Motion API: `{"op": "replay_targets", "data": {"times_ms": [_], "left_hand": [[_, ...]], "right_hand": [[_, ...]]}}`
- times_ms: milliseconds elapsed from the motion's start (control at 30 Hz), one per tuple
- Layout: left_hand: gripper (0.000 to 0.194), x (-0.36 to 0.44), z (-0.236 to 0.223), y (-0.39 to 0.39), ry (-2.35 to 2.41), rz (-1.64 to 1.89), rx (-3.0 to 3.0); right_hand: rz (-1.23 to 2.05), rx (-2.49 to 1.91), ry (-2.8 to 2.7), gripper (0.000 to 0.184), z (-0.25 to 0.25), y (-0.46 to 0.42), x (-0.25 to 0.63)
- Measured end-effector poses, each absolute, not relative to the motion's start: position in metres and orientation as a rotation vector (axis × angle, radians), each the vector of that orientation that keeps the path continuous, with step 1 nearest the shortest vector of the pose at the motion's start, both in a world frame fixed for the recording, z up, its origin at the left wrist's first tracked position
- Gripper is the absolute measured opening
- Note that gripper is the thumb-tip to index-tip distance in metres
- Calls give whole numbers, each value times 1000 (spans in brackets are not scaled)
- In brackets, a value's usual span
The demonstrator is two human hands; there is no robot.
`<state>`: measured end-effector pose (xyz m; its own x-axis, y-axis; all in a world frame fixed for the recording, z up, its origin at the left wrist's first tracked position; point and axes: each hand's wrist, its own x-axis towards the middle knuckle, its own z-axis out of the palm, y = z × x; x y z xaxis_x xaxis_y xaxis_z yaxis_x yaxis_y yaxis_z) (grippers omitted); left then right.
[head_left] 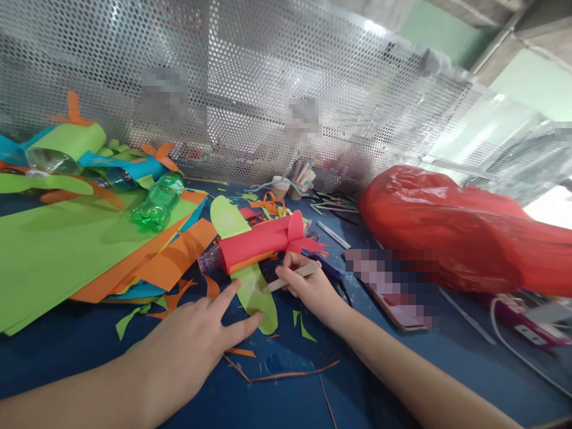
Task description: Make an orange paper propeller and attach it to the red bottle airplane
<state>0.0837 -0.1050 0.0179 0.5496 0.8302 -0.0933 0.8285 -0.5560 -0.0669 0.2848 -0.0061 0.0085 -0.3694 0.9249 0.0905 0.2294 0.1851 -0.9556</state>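
Note:
A toy plane made from a plastic bottle wrapped in red paper (pixel 254 241) lies on the blue table, with light green wings and red tail pieces. My left hand (pixel 196 328) has its thumb and index finger spread over the near green wing (pixel 257 298), touching it. In my right hand (pixel 308 286) a whitish pen (pixel 304 270) is pinched, its tip at that wing's right edge. Against the far side of the plane's body, the other green wing (pixel 230 217) sticks up. The bottle's clear end (pixel 210 260) points left.
Large green paper sheets (pixel 53 250), orange strips (pixel 179 256) and a green bottle (pixel 158 202) lie left, with finished-looking planes (pixel 71 143) behind. Right are a phone (pixel 388 292), another white pen (pixel 333 234) and a red plastic bag (pixel 438 226). Cups (pixel 280 187) stand by the perforated metal panel (pixel 268 89).

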Motion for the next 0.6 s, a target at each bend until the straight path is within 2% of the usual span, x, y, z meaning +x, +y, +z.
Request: {"op": "replay_targets", "data": {"times_ms": [600], "left_hand": [[84,84,19,-104,-1472,185,-2754]], "right_hand": [[1172,-1121,-1741,26,8,-5,286]]}}
